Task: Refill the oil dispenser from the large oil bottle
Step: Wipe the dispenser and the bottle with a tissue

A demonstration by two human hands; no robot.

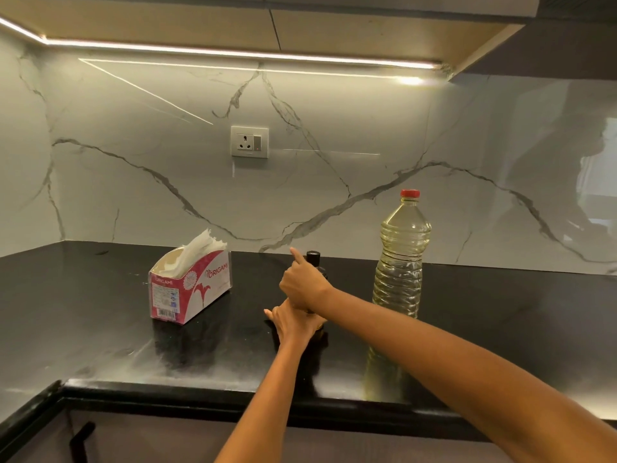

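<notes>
Head view took in the black countertop (100, 329) running under a marbled backsplash (334, 128), and on it, from biggest to least, the task's things and the hands on them. The large oil bottle (400, 259) stood upright near the back wall, red cap (410, 194) on, its yellow oil reaching up to the shoulder. It was untouched, just to the right of the hands and a little behind them. To the left, well apart, sat a tissue box (190, 289) with paper sticking out of its top.

Between box and bottle stood the oil dispenser (315, 269), a small dark bottle, upright, its long axis vertical, with only the black top and a sliver of the body showing past the fingers. The right hand (302, 284) was wrapped over its upper part, fingers curled around the neck region, forefinger pointing up and away. The left hand (293, 320) lay lower, curled around the base and steadying it against the counter.

Whether the right hand was gripping the cap itself or just below it could not be told, since the hand hid the join. Judging by this hold, the step in hand was unscrewing the dispenser's top. For the pour, the large bottle lay on the right hand's side, so that hand was the nearer one to take it.
</notes>
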